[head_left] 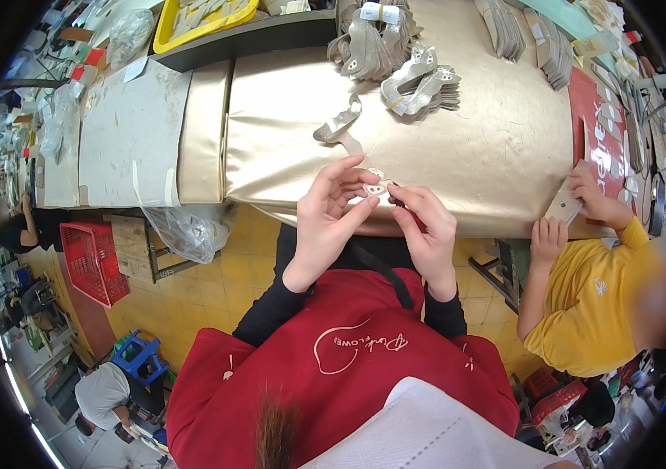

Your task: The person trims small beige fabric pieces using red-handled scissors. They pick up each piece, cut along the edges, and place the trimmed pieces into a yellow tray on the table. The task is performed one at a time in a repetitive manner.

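Note:
Just past the near edge of the table, my left hand (331, 215) pinches a small pale cut piece with dark holes (377, 189) between thumb and fingers. My right hand (430, 233) meets it there, its fingers closed round a small dark and red tool whose kind I cannot make out. Beyond my hands lies a loose grey shoe-upper piece (338, 125) with a curved shape. Farther back are a banded bundle of grey pieces (423, 87) and a taller banded stack (376, 43).
A yellow tray (162, 35) of small pieces sits in a dark box at the back left. More grey stacks (552, 51) lie at the far right. A person in yellow (583, 305) handles a phone at the right table edge. A red crate (94, 262) stands left on the floor.

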### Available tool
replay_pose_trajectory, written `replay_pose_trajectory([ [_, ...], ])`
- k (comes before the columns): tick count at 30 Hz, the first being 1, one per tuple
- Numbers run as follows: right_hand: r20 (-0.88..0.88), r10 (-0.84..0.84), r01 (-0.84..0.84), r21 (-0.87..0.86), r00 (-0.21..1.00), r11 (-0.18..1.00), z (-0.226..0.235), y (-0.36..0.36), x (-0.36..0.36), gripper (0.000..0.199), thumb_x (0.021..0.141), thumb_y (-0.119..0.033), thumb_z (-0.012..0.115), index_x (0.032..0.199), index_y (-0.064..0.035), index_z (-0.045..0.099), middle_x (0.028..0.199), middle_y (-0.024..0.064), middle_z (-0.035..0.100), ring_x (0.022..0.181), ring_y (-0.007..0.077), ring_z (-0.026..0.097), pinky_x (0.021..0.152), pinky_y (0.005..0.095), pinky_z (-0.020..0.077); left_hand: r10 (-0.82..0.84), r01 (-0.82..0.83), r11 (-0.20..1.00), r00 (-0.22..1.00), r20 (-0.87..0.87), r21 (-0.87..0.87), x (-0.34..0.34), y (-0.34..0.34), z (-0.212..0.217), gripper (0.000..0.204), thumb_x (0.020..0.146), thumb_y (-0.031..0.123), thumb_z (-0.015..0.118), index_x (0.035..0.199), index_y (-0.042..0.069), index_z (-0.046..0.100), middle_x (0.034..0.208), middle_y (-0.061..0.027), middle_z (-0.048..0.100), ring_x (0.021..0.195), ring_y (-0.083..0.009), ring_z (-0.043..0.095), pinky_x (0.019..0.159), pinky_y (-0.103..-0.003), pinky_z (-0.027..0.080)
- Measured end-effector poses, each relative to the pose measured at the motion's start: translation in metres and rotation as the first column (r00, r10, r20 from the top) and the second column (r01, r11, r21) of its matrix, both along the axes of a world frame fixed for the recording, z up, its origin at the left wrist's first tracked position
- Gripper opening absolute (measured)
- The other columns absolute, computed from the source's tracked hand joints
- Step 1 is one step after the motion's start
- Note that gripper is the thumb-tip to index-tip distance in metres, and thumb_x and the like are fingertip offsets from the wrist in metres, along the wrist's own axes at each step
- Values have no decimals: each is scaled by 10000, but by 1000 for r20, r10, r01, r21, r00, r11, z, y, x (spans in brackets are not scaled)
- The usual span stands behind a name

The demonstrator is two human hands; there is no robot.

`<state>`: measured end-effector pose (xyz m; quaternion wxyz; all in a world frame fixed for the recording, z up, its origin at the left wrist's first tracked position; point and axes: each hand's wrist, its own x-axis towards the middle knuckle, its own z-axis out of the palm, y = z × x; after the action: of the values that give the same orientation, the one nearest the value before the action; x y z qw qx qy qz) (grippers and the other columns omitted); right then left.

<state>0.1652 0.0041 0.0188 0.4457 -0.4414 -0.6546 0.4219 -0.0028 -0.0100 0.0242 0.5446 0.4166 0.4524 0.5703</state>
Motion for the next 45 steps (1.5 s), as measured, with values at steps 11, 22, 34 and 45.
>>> replay_pose_trajectory([
  [11, 43, 62, -63, 10, 997, 998, 4, 1, 2, 342, 835, 52, 675, 1160, -45, 719, 953, 114, 682, 758, 186, 675, 645, 285, 529, -62, 63, 991, 998, 15, -119, -1, 0, -1, 682, 885, -114, 597, 1493, 21, 321, 1170, -164, 630, 1040, -151, 610, 909, -281, 509],
  [22, 195, 76, -82, 24, 978, 996, -2, 2, 4, 341, 829, -3, 689, 1143, -124, 743, 920, 84, 674, 674, 205, 662, 587, 301, 521, -139, 121, 970, 987, -75, -211, -3, 1, 1, 698, 871, -97, 594, 1499, 53, 329, 1080, -106, 632, 964, -117, 626, 887, -256, 508],
  [34, 341, 32, -80, 127, 940, 989, -5, 3, 3, 307, 837, 0, 685, 1127, -89, 736, 929, 97, 666, 718, 217, 659, 607, 295, 503, -206, 198, 938, 979, 3, -286, -18, 5, -20, 235, 879, -43, 651, 1114, -25, 636, 953, -55, 667, 899, -113, 657, 847, -259, 539],
  [45, 52, -312, 316, -137, 949, 939, -22, 11, 22, 364, 951, 1, 606, 1314, 0, 614, 1016, 67, 674, 952, 109, 616, 853, 249, 476, -12, -46, 943, 985, -173, -331, -40, 8, -38, 128, 911, 13, 645, 1012, -33, 709, 947, -75, 721, 879, -116, 680, 830, -249, 529],
])
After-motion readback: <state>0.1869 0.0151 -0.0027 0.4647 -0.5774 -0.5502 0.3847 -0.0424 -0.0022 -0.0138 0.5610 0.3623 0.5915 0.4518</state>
